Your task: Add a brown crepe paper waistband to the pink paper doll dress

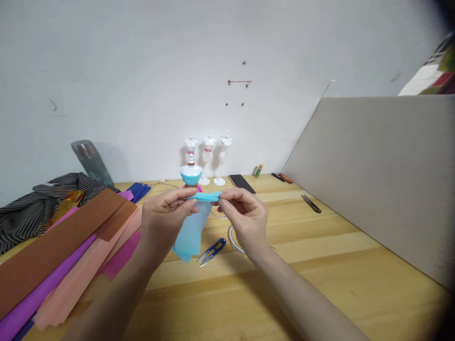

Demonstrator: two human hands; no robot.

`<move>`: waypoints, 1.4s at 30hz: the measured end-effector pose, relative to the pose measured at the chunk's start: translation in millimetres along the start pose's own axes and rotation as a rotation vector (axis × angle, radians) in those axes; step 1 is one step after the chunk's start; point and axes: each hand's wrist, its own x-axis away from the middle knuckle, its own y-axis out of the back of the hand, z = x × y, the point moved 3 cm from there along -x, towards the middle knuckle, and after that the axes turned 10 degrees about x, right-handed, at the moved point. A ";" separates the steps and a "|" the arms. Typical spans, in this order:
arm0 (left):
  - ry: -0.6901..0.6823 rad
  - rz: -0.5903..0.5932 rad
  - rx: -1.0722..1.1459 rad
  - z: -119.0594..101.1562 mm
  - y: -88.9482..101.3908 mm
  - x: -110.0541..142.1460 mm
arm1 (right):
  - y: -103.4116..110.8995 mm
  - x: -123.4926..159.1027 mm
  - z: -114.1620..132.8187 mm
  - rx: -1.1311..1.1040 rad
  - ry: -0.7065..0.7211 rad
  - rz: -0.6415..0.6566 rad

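A narrow folded strip of light-blue crepe paper [204,196] is stretched level between my two hands. My left hand [165,213] pinches its left end with thumb and fingers, and my right hand [245,215] pinches the right end. Just behind stands a small white mannequin [191,169] with light-blue material round its bust and a bit of pink at the waist. A sheet of light-blue paper [190,237] hangs or lies below the strip. Blue-handled thread snips [212,251] rest on the table under my hands. Beside my right wrist is a white ring-shaped roll [233,239], partly hidden.
Three white mannequins, one of them [223,154] at the right, stand by the wall. Coloured paper sheets [67,251], striped cloth [21,208] and a bottle [92,161] occupy the left. A phone [241,183], black snips [311,203] and a grey panel [377,175] are rightward.
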 end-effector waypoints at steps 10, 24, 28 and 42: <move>0.027 0.016 0.011 3.1 0.6 2.0 | -0.7 -0.6 7.0 -0.056 -0.005 -0.011; -0.003 0.007 -0.081 7.5 -1.4 6.2 | 0.0 0.7 0.9 0.010 0.129 -0.016; -0.010 0.010 -0.072 11.3 -2.5 6.6 | -0.9 1.1 -3.4 -0.002 0.098 -0.031; -0.055 -0.040 -0.183 16.3 -3.1 8.1 | 0.1 4.8 -12.9 0.250 0.155 -0.012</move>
